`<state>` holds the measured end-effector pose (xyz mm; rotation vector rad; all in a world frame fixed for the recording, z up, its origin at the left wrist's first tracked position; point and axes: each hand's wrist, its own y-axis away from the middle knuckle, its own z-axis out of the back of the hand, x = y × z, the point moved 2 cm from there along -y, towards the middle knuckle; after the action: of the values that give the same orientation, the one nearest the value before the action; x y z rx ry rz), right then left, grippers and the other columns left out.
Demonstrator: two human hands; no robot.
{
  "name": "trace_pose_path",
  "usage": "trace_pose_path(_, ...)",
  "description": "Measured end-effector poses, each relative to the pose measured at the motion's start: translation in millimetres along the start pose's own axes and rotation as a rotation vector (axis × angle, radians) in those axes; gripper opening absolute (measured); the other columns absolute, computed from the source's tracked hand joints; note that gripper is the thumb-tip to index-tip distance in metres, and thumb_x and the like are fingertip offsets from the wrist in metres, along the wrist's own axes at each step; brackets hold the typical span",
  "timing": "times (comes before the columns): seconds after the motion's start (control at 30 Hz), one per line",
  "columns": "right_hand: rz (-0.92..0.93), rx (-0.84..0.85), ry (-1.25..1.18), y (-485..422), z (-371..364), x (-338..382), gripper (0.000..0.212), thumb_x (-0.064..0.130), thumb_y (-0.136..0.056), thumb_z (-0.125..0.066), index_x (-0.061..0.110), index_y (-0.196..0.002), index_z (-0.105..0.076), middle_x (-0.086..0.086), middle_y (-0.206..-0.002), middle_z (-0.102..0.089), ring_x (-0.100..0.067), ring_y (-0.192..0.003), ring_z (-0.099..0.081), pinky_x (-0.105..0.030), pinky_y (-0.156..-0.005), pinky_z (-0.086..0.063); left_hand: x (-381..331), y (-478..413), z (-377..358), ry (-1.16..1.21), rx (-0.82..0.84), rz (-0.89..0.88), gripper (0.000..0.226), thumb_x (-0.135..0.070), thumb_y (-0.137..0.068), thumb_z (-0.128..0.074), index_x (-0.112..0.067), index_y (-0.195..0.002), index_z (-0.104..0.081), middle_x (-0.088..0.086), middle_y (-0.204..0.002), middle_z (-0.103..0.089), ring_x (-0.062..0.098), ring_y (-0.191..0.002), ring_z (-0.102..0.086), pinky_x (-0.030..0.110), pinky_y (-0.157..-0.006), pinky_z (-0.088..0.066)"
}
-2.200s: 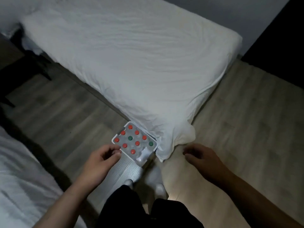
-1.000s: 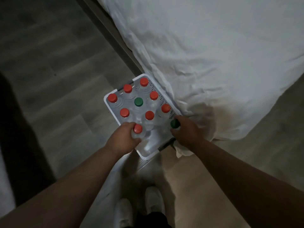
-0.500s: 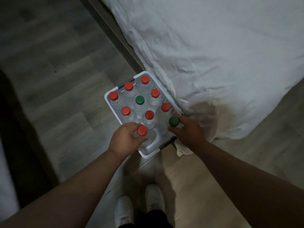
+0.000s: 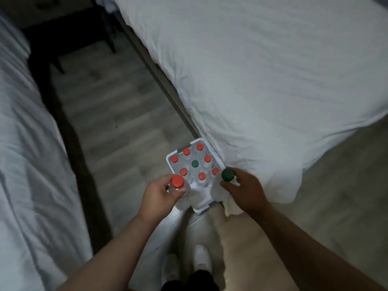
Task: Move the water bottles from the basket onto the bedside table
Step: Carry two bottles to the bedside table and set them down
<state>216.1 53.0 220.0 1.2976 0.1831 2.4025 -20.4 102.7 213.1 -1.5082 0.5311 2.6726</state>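
Observation:
A white plastic basket [image 4: 170, 159] stands on the floor against the corner of the right-hand bed. Several clear water bottles stand in it, most with red caps and one with a green cap [image 4: 195, 163]. My left hand [image 4: 159, 196] grips a red-capped bottle [image 4: 177, 182], lifted above the basket's near left side. My right hand [image 4: 243, 189] grips a green-capped bottle [image 4: 227, 174], raised over the basket's near right edge. The bodies of both held bottles are mostly hidden by my fingers. A dark bedside table [image 4: 63, 32] stands at the far end of the aisle, between the beds.
A white-sheeted bed [image 4: 262, 76] fills the right, its sheet draped beside the basket. A second white bed [image 4: 27, 164] lines the left. A wood-floor aisle [image 4: 109, 114] runs between them towards the table. My feet in white shoes [image 4: 201, 261] are below.
Both hands went down into the basket, closed on one bottle each and have lifted them up out of it. The view has pulled back and now shows the aisle and table.

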Motion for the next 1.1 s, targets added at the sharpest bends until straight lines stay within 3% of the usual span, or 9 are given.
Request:
trace_pose_path(0.07, 0.028, 0.012, -0.002, 17, 20, 39, 0.028, 0.021, -0.079, -0.074, 0.031, -0.105, -0.067, 0.018, -0.092, -0.064, 0.002, -0.085, -0.058, -0.002, -0.075, -0.038, -34, 13, 32, -0.01, -0.033, -0.015, 0.033, -0.013, -0.072, -0.08, -0.043, -0.075, -0.065, -0.029, -0.08, -0.068, -0.004, -0.07, -0.062, 0.011, -0.064, -0.044)
trace_pose_path(0.13, 0.049, 0.033, -0.019, 37, 39, 75, 0.023, 0.022, -0.08, -0.072, 0.036, -0.096, -0.063, 0.022, -0.088, -0.065, 0.008, -0.083, -0.06, -0.002, -0.071, -0.039, -64, 30, 64, -0.011, -0.062, -0.03, 0.033, -0.01, -0.073, -0.079, -0.04, -0.076, -0.066, -0.029, -0.076, -0.068, -0.004, -0.07, -0.062, 0.009, -0.064, -0.044)
trace_pose_path(0.3, 0.066, 0.048, -0.098, 84, 82, 156, 0.021, 0.023, -0.077, -0.073, 0.041, -0.084, -0.066, 0.02, -0.086, -0.071, 0.012, -0.087, -0.06, -0.007, -0.073, -0.044, -133, 81, 134, 0.07, -0.183, -0.071, 0.027, -0.01, -0.071, -0.082, -0.033, -0.081, -0.071, -0.02, -0.085, -0.073, 0.001, -0.079, -0.068, 0.026, -0.077, -0.054)
trace_pose_path(0.5, 0.178, 0.088, -0.199, 134, 107, 220, 0.035, 0.009, -0.075, -0.077, 0.042, -0.078, -0.065, 0.037, -0.08, -0.068, 0.015, -0.081, -0.063, -0.001, -0.07, -0.045, -191, 145, 196, 0.145, -0.322, -0.149, 0.021, -0.018, -0.066, -0.083, -0.029, -0.08, -0.072, -0.013, -0.085, -0.072, 0.003, -0.078, -0.067, 0.017, -0.074, -0.049)
trace_pose_path(0.63, 0.245, 0.179, -0.219, 153, 105, 249, 0.024, 0.005, -0.076, -0.075, 0.028, -0.08, -0.072, 0.014, -0.084, -0.074, 0.002, -0.077, -0.067, -0.007, -0.069, -0.049, -207, 189, 229, 0.192, -0.448, -0.183, 0.023, -0.04, -0.06, -0.074, -0.029, -0.079, -0.07, -0.015, -0.084, -0.071, 0.0, -0.076, -0.065, 0.012, -0.072, -0.048)
trace_pose_path(0.73, 0.295, 0.243, -0.229, 158, 97, 271, 0.022, 0.007, -0.076, -0.075, 0.026, -0.085, -0.072, 0.009, -0.087, -0.075, -0.001, -0.083, -0.068, -0.014, -0.073, -0.052, -201, 219, 247, 0.227, -0.561, -0.157, 0.024, -0.04, -0.059, -0.075, -0.028, -0.079, -0.071, -0.015, -0.083, -0.072, -0.001, -0.075, -0.065, 0.014, -0.073, -0.05)
trace_pose_path(0.93, 0.377, 0.353, -0.134, 150, 64, 320, 0.023, 0.014, -0.077, -0.076, 0.035, -0.081, -0.068, 0.023, -0.076, -0.07, 0.005, -0.067, -0.063, -0.023, -0.06, -0.049, -175, 259, 279, 0.248, -0.727, -0.065, 0.027, -0.041, -0.061, -0.071, -0.032, -0.087, -0.071, -0.008, -0.086, -0.072, 0.012, -0.083, -0.068, 0.031, -0.08, -0.053)
trace_pose_path(1.03, 0.397, 0.392, -0.08, 139, 43, 345, 0.019, 0.02, -0.077, -0.076, 0.037, -0.083, -0.068, 0.011, -0.077, -0.071, -0.009, -0.066, -0.066, -0.038, -0.054, -0.056, -158, 262, 292, 0.257, -0.779, -0.015, 0.026, -0.041, -0.061, -0.071, -0.034, -0.086, -0.071, -0.011, -0.086, -0.072, 0.01, -0.083, -0.067, 0.029, -0.079, -0.053)
trace_pose_path(1.1, 0.406, 0.409, -0.047, 126, 28, 360, 0.019, 0.025, -0.076, -0.076, 0.035, -0.091, -0.07, 0.009, -0.082, -0.072, -0.018, -0.071, -0.07, -0.046, -0.06, -0.058, -146, 256, 301, 0.246, -0.797, 0.021, 0.024, -0.035, -0.063, -0.074, -0.034, -0.087, -0.071, -0.011, -0.087, -0.072, 0.01, -0.083, -0.067, 0.028, -0.078, -0.053)
